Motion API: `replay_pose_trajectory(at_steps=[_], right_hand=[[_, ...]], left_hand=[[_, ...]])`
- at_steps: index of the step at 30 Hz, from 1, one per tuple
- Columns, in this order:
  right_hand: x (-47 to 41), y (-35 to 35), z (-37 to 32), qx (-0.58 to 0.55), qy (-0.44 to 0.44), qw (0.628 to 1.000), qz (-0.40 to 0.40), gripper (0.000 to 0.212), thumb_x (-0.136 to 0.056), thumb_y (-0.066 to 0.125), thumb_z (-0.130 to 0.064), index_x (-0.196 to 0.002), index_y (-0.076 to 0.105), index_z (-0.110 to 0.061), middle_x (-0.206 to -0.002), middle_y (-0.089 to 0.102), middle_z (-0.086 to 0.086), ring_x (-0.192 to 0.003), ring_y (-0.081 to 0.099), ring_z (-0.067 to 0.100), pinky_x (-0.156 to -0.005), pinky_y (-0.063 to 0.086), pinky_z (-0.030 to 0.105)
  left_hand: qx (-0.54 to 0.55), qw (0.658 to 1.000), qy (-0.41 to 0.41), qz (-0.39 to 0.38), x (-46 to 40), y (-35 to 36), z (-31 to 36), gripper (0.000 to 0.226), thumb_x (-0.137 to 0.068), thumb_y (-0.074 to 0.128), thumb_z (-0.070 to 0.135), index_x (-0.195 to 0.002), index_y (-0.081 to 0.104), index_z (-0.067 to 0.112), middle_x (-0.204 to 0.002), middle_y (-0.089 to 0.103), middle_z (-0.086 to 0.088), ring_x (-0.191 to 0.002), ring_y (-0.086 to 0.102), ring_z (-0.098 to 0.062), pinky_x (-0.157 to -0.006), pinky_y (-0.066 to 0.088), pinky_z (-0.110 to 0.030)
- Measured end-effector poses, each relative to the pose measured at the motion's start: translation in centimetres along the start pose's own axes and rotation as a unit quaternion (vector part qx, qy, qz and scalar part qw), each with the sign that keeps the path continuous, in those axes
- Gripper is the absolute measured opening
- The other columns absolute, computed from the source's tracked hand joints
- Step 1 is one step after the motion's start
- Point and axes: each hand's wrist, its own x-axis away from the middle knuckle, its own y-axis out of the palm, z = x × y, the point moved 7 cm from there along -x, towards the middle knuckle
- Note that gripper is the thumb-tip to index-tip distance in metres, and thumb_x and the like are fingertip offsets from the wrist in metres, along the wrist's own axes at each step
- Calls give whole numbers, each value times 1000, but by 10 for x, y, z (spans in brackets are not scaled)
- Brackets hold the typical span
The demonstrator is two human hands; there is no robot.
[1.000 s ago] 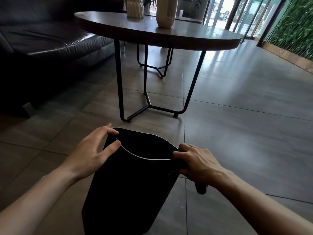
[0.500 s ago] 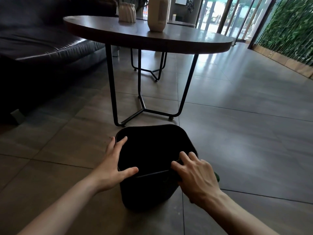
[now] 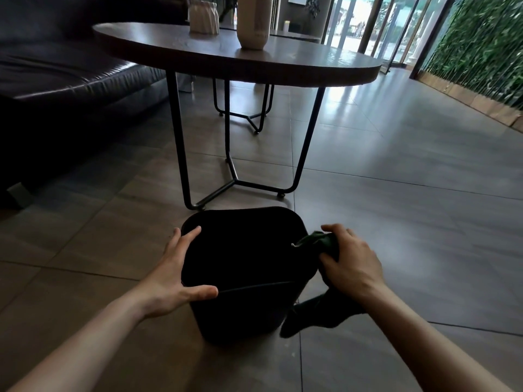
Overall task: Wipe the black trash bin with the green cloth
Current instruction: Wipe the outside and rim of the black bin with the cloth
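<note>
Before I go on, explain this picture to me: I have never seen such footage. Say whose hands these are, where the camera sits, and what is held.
There is no machine: a person wears a wide-angle camera on the head, looking forward and down at their own bare hands. The left hand rests open against the rim of the black trash bin, which stands upright on the tiled floor. The right hand grips the green cloth at the bin's right edge. Behind stands a round table bearing two vases.
</note>
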Motion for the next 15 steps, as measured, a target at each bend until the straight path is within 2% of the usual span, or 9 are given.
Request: replay_pose_trajectory(at_steps=[3, 5, 8, 12, 14, 15], right_hand=[[-9, 19, 0, -69, 50, 994, -73, 53, -92, 68, -32, -143, 52, -29, -131, 66, 6, -118, 63, 30, -96, 52, 38], [-6, 31, -5, -103, 63, 987, -104, 51, -93, 70, -35, -140, 55, -30, -129, 68, 7, -118, 64, 29, -100, 53, 41], [-1, 32, -4, -93, 86, 987, -103, 45, -92, 69, -35, -135, 58, -32, -125, 70, 7, -114, 65, 30, -97, 55, 43], [-1, -4, -7, -89, 122, 987, -62, 28, -90, 66, -35, -117, 67, -33, -114, 72, 7, -107, 66, 34, -92, 56, 43], [0, -25, -18, -144, 120, 981, -46, 21, -90, 68, -36, -110, 69, -30, -107, 73, 6, -102, 68, 31, -92, 57, 45], [1, -33, -27, -183, 114, 975, -48, 18, -91, 68, -36, -108, 69, -30, -104, 73, 4, -99, 69, 29, -92, 58, 47]], left_hand=[[9, 1000, -7, -2, -1, -1, -1, 122, -62, 93, 45, -153, 11, 51, -168, -16, 2, -152, -14, -14, -123, 9, -39], [4, 1000, -10, -3, -1, -2, -2, 120, -62, 92, 46, -153, 13, 49, -168, -16, 0, -153, -13, -15, -123, 9, -39], [-3, 1000, -10, -3, 0, -1, 1, 120, -61, 91, 49, -152, 14, 48, -168, -15, -1, -153, -13, -16, -122, 10, -39], [-47, 999, -15, 8, 3, -6, 7, 118, -59, 89, 58, -151, 16, 51, -169, -8, 0, -155, -6, -20, -123, 15, -42], [-101, 994, 21, 24, 6, -9, 22, 114, -60, 85, 63, -152, 19, 50, -169, -3, 5, -155, -4, -16, -124, 14, -39], [-136, 988, 65, 38, 8, -9, 36, 111, -61, 82, 66, -152, 22, 48, -169, 0, 7, -155, -5, -12, -124, 10, -36]])
